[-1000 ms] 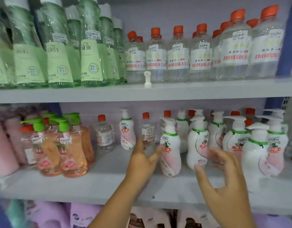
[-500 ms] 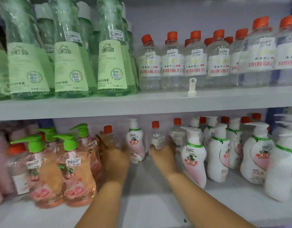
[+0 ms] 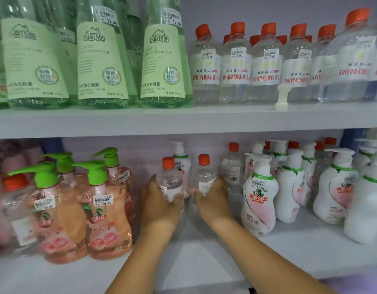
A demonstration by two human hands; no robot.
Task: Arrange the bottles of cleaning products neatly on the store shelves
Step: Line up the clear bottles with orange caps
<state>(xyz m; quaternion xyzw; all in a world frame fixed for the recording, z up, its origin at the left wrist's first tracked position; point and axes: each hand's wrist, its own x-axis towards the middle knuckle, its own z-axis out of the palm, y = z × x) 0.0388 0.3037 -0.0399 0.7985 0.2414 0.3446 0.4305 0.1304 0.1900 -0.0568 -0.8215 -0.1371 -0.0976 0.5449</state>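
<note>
On the lower shelf point(image 3: 204, 257) my left hand point(image 3: 160, 206) grips a small clear bottle with an orange cap point(image 3: 170, 180). Beside it my right hand point(image 3: 212, 201) grips a second small clear orange-capped bottle point(image 3: 204, 174). Both bottles stand upright, close together, in the gap between the orange pump bottles point(image 3: 102, 211) on the left and the white pump bottles point(image 3: 259, 200) on the right. A white pump bottle point(image 3: 180, 158) stands just behind them. My fingers hide the lower parts of both held bottles.
Another small clear bottle point(image 3: 233, 166) stands behind my right hand. The upper shelf point(image 3: 183, 119) carries tall green bottles point(image 3: 102, 60) on the left, a row of clear orange-capped bottles point(image 3: 236, 66) on the right, and a loose white pump piece point(image 3: 281, 98).
Both hands reached into the gap on the lower shelf and closed round the two small clear bottles, which have come forward toward the shelf front. The view moved closer.
</note>
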